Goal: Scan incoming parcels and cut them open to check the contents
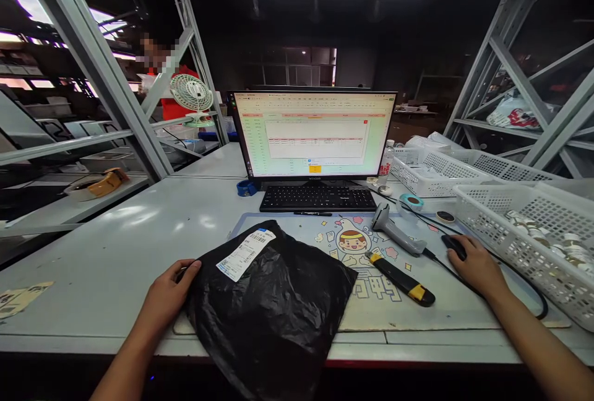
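Note:
A black plastic mailing bag [273, 302] with a white shipping label [245, 254] lies in front of me, its lower part hanging over the table's front edge. My left hand [172, 289] pinches the bag's left edge between thumb and fingers. Over on the right, my right hand [476, 265] is wrapped round a black computer mouse [453, 246] on the printed desk mat [445, 314]. Between the bag and the mouse lie a black and yellow utility knife [401, 278] and a grey barcode scanner [396, 231] with its cable.
A lit monitor [315, 135] showing a spreadsheet window stands behind a black keyboard [318, 198]. White perforated baskets [482, 203] line the right side, one holding several small jars [575, 249]. Blue tape [246, 188] sits left of the keyboard. Metal frame posts [106, 73] rise at the left.

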`<state>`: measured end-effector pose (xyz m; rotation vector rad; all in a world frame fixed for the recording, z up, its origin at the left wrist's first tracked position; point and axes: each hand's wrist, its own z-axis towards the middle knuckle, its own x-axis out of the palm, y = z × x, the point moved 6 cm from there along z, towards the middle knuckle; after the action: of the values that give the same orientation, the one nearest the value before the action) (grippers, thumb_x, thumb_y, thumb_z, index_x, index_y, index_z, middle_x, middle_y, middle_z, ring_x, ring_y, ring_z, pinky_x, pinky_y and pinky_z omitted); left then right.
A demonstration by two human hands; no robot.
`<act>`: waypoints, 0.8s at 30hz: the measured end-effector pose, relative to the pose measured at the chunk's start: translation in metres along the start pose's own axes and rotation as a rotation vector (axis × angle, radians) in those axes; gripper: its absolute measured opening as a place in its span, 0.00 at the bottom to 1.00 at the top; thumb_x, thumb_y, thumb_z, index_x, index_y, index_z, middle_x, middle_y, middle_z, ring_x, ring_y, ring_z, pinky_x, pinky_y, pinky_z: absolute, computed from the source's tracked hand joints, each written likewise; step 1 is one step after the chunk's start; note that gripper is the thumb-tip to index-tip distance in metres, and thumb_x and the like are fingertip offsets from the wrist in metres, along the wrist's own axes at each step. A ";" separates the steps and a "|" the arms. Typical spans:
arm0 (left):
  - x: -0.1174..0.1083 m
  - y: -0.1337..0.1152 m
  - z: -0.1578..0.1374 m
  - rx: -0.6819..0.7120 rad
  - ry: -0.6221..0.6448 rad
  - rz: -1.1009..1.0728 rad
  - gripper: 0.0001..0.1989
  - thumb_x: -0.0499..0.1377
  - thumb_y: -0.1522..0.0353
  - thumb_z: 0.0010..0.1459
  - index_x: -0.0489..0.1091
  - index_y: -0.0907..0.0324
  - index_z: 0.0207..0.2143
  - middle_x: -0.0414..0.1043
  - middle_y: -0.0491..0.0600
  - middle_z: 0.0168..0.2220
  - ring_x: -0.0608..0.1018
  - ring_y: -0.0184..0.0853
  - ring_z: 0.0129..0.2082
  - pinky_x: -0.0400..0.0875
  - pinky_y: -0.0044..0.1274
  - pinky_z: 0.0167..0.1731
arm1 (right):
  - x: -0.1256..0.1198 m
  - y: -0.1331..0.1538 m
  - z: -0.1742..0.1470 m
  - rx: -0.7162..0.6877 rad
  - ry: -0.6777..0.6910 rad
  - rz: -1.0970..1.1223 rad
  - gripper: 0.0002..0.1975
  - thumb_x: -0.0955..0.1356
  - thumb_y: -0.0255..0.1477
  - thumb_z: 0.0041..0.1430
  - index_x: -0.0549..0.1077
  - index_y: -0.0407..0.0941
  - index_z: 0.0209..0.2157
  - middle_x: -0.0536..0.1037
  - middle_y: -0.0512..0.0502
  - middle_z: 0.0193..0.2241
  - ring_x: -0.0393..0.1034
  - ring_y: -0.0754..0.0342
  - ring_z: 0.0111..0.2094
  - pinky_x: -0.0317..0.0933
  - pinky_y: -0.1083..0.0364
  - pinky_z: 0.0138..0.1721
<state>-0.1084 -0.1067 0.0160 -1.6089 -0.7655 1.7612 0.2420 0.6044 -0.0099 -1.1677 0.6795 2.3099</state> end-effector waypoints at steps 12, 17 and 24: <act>-0.002 -0.004 -0.001 0.035 -0.036 -0.005 0.27 0.58 0.44 0.50 0.78 0.55 0.39 0.84 0.56 0.43 0.83 0.52 0.47 0.76 0.35 0.47 | -0.002 -0.001 0.000 0.013 -0.002 0.050 0.27 0.63 0.42 0.62 0.77 0.43 0.56 0.77 0.34 0.56 0.74 0.37 0.51 0.70 0.41 0.54; -0.002 -0.001 -0.001 -0.003 -0.010 0.014 0.29 0.57 0.43 0.50 0.78 0.56 0.42 0.84 0.56 0.45 0.82 0.53 0.48 0.75 0.36 0.49 | 0.002 -0.005 -0.001 0.026 -0.013 0.025 0.28 0.62 0.43 0.62 0.76 0.45 0.57 0.76 0.35 0.57 0.74 0.37 0.51 0.70 0.42 0.51; -0.001 0.002 0.001 0.009 -0.015 0.014 0.28 0.57 0.44 0.51 0.78 0.55 0.42 0.84 0.55 0.45 0.82 0.52 0.48 0.75 0.35 0.49 | 0.004 -0.005 0.001 0.006 -0.021 0.025 0.28 0.60 0.44 0.64 0.76 0.43 0.56 0.77 0.34 0.56 0.75 0.37 0.52 0.69 0.41 0.56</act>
<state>-0.1095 -0.1091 0.0150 -1.6005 -0.7541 1.7857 0.2426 0.6097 -0.0140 -1.1363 0.6969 2.3364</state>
